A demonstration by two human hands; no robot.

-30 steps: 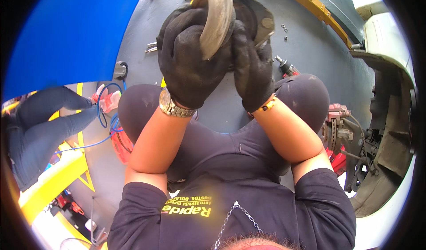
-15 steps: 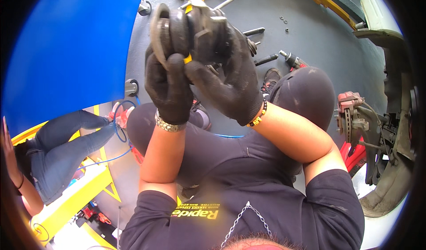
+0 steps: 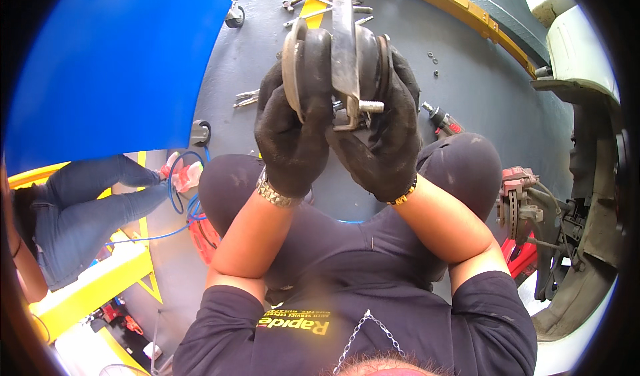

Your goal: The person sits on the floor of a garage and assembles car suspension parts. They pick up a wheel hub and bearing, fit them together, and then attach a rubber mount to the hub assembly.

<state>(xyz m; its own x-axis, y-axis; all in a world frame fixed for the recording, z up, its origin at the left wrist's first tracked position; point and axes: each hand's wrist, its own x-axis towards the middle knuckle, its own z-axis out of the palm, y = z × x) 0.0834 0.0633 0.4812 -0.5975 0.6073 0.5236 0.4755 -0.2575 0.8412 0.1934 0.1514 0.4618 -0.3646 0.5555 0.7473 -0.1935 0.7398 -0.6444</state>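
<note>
Both hands, in black gloves, are curled in around one object, gripping it from opposite sides. The left hand (image 3: 291, 136) clasps the end with the metal ring (image 3: 291, 69); the right hand (image 3: 392, 136) cups the opposite end, its thumb bent in beneath. The fingertips behind are hidden, so I cannot tell how far they wrap.

The rubber-and-metal part (image 3: 316, 59) is held in the air between the hands, beyond the person's parted knees. It lies side-on, with a flat bracket (image 3: 344, 49) upright across its middle and a threaded stud (image 3: 371, 107) pointing right. The two-sided grip probably keeps the stacked pieces together and their edges in plain sight (the gloves likely help with the grime).

Below is a grey floor (image 3: 357, 146). Pliers (image 3: 247, 99) lie left of the hands, and a power tool (image 3: 443, 119) lies near the right knee, perhaps put there for easy reach. A few nuts or washers (image 3: 433, 61) sit together farther off, beside no tool.

To the right, a vehicle's open wheel arch (image 3: 597, 196) exposes a brake disc (image 3: 513, 213). At left stand a blue panel (image 3: 110, 69) on castors, a coiled blue hose (image 3: 177, 193), and another person's legs in jeans (image 3: 100, 209) by a yellow frame (image 3: 100, 279).
</note>
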